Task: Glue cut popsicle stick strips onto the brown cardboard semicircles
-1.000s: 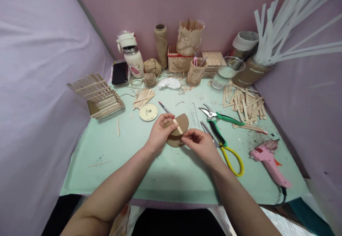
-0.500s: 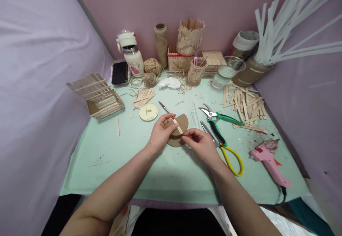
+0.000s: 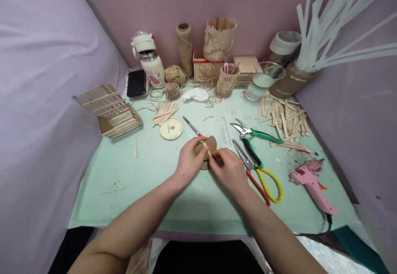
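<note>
Between my hands is a brown cardboard disc [image 3: 212, 142] with a short wooden craft stick [image 3: 207, 149] lying across it. My left hand [image 3: 191, 157] is closed on the disc's left side, its thumb pressing the stick. The fingertips of my right hand [image 3: 228, 165] pinch the stick's lower end at the disc's near edge. Another piece of brown cardboard [image 3: 205, 166] shows below the disc, partly hidden by my fingers. A red pencil-like tool [image 3: 191, 126] lies just beyond my left hand. Scissors [image 3: 259, 179] with red and yellow handles rest right of my right hand.
Green-handled pruning shears [image 3: 252, 139], a clear ruler [image 3: 225, 132] and a round lid [image 3: 170, 129] lie around the hands. A pink glue gun [image 3: 314, 187] is at right, below piled craft sticks [image 3: 283, 119]. A stick-built piece [image 3: 111, 110] stands left; a water cup [image 3: 262, 84] stands behind.
My right hand has moved slightly left and in towards the stick. The disc has tilted and shows narrower. More of the scissors' red handle is visible.
</note>
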`<act>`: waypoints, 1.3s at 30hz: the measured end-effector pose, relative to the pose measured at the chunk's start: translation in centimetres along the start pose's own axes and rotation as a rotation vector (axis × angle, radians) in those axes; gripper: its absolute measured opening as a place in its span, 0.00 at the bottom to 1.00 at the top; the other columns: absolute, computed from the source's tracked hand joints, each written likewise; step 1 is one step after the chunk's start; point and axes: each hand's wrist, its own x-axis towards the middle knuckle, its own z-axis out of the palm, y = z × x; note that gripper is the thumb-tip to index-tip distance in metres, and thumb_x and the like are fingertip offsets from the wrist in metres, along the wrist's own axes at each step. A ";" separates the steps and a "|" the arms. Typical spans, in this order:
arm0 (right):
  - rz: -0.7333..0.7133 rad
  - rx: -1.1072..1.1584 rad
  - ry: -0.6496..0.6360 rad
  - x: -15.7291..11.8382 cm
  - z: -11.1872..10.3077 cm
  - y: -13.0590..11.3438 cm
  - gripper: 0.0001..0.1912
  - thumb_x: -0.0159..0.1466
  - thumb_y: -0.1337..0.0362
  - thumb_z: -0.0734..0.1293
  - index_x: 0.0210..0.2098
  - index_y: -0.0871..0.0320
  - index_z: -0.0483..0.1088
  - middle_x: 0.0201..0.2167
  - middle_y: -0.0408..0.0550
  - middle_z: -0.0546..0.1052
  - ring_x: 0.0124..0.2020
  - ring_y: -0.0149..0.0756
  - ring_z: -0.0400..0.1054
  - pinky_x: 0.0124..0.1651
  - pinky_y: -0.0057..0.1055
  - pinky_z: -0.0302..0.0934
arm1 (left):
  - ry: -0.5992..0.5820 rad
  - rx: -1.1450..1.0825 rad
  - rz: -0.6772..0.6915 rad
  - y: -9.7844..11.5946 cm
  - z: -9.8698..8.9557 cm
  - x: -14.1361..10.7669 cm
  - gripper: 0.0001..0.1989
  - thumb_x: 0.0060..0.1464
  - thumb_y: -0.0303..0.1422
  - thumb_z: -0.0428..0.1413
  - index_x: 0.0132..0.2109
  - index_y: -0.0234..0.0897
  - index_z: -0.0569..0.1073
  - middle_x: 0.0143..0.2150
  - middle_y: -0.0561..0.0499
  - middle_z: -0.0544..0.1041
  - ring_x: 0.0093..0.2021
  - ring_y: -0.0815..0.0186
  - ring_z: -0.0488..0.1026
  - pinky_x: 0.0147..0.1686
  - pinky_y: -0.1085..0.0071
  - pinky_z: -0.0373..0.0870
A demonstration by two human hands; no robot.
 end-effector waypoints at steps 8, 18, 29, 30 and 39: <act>0.050 -0.073 -0.040 -0.2 0.7 0.2 0.06 0.65 0.64 0.64 0.31 0.55 0.68 0.27 0.47 0.75 0.29 0.38 0.67 0.33 0.34 0.58 | -0.072 0.153 0.090 -0.3 -0.3 0.0 0.14 0.53 0.28 0.57 0.47 0.43 0.76 0.47 0.48 0.78 0.49 0.56 0.73 0.52 0.61 0.65; 0.054 -0.145 -0.078 -0.3 1.0 0.4 0.03 0.61 0.69 0.62 0.32 0.56 0.67 0.29 0.50 0.74 0.34 0.43 0.68 0.37 0.36 0.58 | -0.213 0.686 0.318 0.2 -0.8 0.0 0.07 0.59 0.32 0.55 0.45 0.42 0.74 0.53 0.44 0.69 0.55 0.52 0.61 0.51 0.54 0.58; 0.008 -0.097 -0.181 0.0 -0.8 -0.1 0.06 0.66 0.66 0.60 0.33 0.56 0.67 0.30 0.47 0.73 0.34 0.40 0.68 0.37 0.34 0.61 | -0.471 0.730 0.325 0.4 -1.7 1.0 0.09 0.63 0.32 0.50 0.34 0.38 0.71 0.37 0.48 0.72 0.42 0.57 0.64 0.41 0.60 0.57; 0.012 -0.098 -0.176 0.1 -1.7 -0.1 0.05 0.66 0.65 0.60 0.35 0.57 0.67 0.32 0.48 0.74 0.35 0.41 0.69 0.38 0.34 0.61 | -0.443 0.662 0.304 0.5 -1.8 1.0 0.09 0.62 0.32 0.50 0.33 0.38 0.70 0.36 0.49 0.72 0.41 0.58 0.64 0.41 0.60 0.57; 0.401 -0.577 -0.222 3.5 -8.8 3.9 0.17 0.66 0.50 0.62 0.37 0.59 0.69 0.36 0.58 0.75 0.40 0.52 0.70 0.37 0.39 0.59 | -0.195 -0.236 -0.145 1.4 -2.6 1.9 0.06 0.58 0.35 0.53 0.35 0.38 0.66 0.25 0.56 0.67 0.25 0.70 0.63 0.29 0.72 0.60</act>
